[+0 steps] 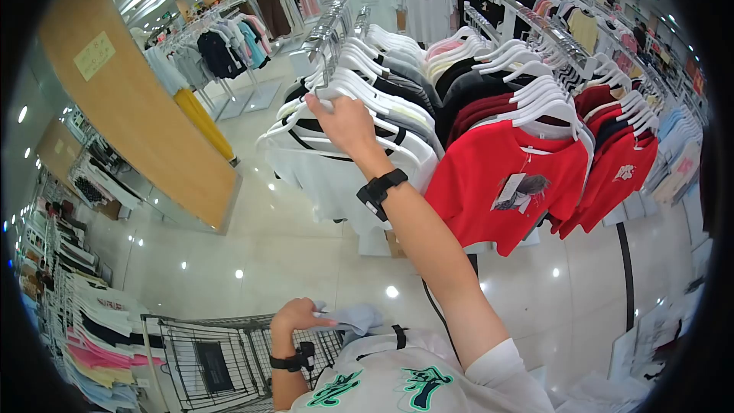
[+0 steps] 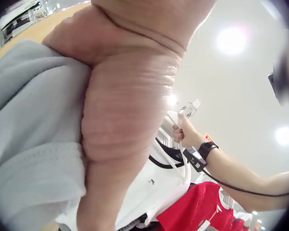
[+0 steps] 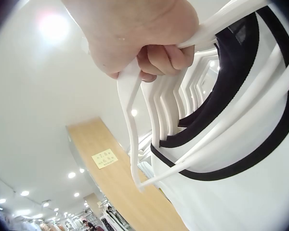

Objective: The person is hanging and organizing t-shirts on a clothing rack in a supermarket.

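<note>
At the front end of a clothes rail, my right hand [image 1: 348, 126] grips a white hanger [image 3: 127, 91]. The hanger's lower bar crosses in front of a white shirt [image 3: 221, 204] with black neckline trim. More white hangers stand close behind, under the fingers in the right wrist view. Low by my body, my left hand [image 1: 297, 317] holds a light grey-blue piece of clothing [image 2: 36, 115], bunched beside the fingers. Most of this cloth is hidden in the head view.
A wire shopping cart [image 1: 252, 329] stands below my left hand. Red T-shirts [image 1: 489, 176] hang right of the white shirts. A wooden pillar [image 1: 130, 92] with a yellow note rises at the left. Folded and hanging clothes [image 1: 99, 336] line the lower left.
</note>
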A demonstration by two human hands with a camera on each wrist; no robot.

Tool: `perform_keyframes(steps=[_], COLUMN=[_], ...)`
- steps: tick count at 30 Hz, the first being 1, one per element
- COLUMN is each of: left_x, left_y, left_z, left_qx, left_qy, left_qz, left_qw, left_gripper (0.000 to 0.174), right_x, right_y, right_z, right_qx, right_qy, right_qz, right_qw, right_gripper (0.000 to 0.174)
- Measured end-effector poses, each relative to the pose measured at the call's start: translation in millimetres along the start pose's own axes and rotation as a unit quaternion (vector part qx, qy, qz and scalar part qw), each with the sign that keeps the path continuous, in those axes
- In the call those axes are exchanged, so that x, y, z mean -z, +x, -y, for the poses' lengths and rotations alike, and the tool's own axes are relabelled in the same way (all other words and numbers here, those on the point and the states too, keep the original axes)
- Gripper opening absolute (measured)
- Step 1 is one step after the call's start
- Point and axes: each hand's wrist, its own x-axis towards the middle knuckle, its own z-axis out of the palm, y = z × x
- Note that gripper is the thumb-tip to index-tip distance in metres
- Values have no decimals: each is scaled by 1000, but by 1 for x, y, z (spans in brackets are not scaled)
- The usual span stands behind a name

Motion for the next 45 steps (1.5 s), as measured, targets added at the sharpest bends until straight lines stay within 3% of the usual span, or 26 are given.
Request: perform_keyframes(steps=[3, 6, 8, 10, 11, 12, 14, 16, 17, 19, 20, 22, 23, 25, 26, 27, 29, 31, 33, 35, 37, 39, 40, 42, 43, 45], left_x=[16, 10, 15, 35, 39, 10, -40, -74, -66, -38, -38, -43, -45, -51, -63, -78, -100, -94, -122, -114, -63, -36, -23, 6, 24, 66], left_y=[-25, -54, -88, -147, -186, -202, -235, -276, -288, -319, -328, -346, -347, -341, -338, -331, -307, -262, -228, -182, -135, -96, -81, -53, -42, -28], left_z=[17, 69, 92, 94, 86, 138, 192, 261, 248, 204, 203, 210, 213, 223, 238, 254, 282, 280, 336, 339, 257, 233, 219, 190, 172, 130], left_qx=[20, 83, 117, 62, 28, -25, -111, -77, -73, -77, -75, -16, -17, 205, 275, 270, 358, 302, 274, 255, 188, 172, 167, 62, 56, -46], left_qy=[3, 16, -23, -157, -215, -264, -400, -502, -500, -596, -596, -488, -487, -247, -181, -184, -132, -256, -376, -520, -591, -573, -576, -528, -528, -469], left_qz=[2, -26, -74, -128, -243, -339, -613, -735, -736, -788, -788, -873, -873, -946, -944, -945, -920, -912, -858, -765, -722, -668, -665, -576, -574, -499], left_qw=[1000, 996, 990, 977, 946, 903, 673, 450, 450, 134, 134, 18, 20, -41, -15, -14, 88, 104, 217, 282, 307, 443, 445, 621, 623, 727], left_gripper=[82, 71, 54, 34, 33, 32, 33, 39, 39, 38, 38, 41, 41, 44, 45, 45, 40, 35, 33, 33, 33, 30, 30, 25, 25, 23], right_x=[-6, -17, -20, -16, -15, -17, -25, -34, -37, -41, -42, -45, -46, -47, -48, -49, -50, -49, -49, -46, -45, -40, -41, -36, -34, -39], right_y=[5, 15, 14, 10, 8, 8, 11, 13, 14, 17, 18, 18, 18, 20, 19, 19, 19, 17, 16, 15, 15, 12, 10, 8, 8, 8], right_z=[-5, -18, -19, -8, -4, -4, -8, -10, -11, -13, -14, -15, -16, -18, -19, -21, -21, -19, -19, -17, -16, -12, -11, -9, -8, -11], right_qx=[-7, 14, 32, 34, 21, 29, 37, 45, 46, 46, 55, 63, 61, 59, 60, 61, 65, 65, 73, 65, 81, 59, 73, 61, 47, 50], right_qy=[-4, -14, 0, 4, -9, 9, 26, 45, 46, 46, 51, 57, 61, 65, 66, 66, 68, 69, 61, 49, 49, 46, 53, 42, 35, 38], right_qz=[0, -9, -27, -45, -49, -51, -65, -70, -71, -70, -76, -82, -88, -100, -102, -104, -114, -110, -133, -107, -137, -97, -124, -109, -90, -102], right_qw=[1000, 1000, 999, 998, 999, 998, 997, 996, 995, 995, 994, 993, 992, 991, 991, 990, 989, 989, 987, 991, 986, 993, 988, 991, 994, 993], right_gripper=[77, 81, 80, 76, 74, 71, 68, 68, 68, 68, 69, 70, 70, 71, 71, 71, 72, 72, 72, 72, 71, 70, 69, 70, 70, 70])
